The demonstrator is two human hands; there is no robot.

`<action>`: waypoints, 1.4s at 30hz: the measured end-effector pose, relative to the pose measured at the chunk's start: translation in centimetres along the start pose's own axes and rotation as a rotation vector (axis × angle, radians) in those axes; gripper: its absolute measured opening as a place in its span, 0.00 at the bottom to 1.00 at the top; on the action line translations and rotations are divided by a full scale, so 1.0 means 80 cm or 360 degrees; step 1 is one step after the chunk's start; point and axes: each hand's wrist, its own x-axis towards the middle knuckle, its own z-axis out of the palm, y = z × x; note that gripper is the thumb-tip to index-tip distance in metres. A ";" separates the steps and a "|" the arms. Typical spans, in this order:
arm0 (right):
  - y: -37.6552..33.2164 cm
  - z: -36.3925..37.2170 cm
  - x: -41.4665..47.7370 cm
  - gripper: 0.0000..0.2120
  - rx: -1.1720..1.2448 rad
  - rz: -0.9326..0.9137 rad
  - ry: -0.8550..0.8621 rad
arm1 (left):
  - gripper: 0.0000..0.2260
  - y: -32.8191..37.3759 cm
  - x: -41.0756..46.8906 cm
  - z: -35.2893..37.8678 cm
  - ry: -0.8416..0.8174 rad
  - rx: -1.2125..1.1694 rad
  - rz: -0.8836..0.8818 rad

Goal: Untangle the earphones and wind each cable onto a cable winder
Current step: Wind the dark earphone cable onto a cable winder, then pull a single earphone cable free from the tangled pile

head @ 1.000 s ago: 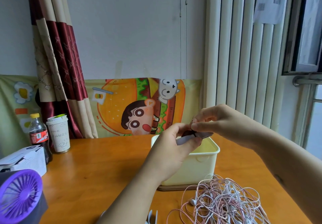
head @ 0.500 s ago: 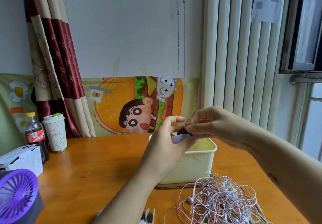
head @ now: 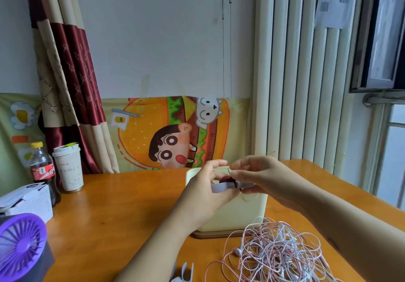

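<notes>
Both pinching winder (head: 221,188), left hand (head: 203,196), right hand (head: 264,178)

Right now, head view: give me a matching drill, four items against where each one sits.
Things:
1. cable winder
2. earphone tangle
3. fan
4. cola bottle

Places:
A. bottom-left corner of the view
B. on the table, nearer the camera than the pale yellow box
C. next to the paper cup
D. held up between left hand and right hand

Pairs: 1-D, 2-B, 3-A, 4-C.
</notes>
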 end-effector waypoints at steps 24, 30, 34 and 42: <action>0.144 -0.019 0.135 0.12 -0.1555 0.0150 0.0502 | 0.18 -0.129 0.049 0.000 -0.0110 0.0954 -0.0266; 0.135 -0.020 0.095 0.11 -0.1291 -0.0202 0.0472 | 0.20 -0.130 0.044 0.001 -0.0033 0.1002 -0.0226; 0.134 -0.016 0.035 0.08 -0.1392 -0.0373 0.0260 | 0.20 -0.125 0.017 0.016 0.0057 0.1038 -0.0147; 0.149 -0.026 -0.010 0.08 -0.1512 -0.0331 0.0224 | 0.21 -0.116 -0.009 0.050 -0.0046 0.1164 -0.0142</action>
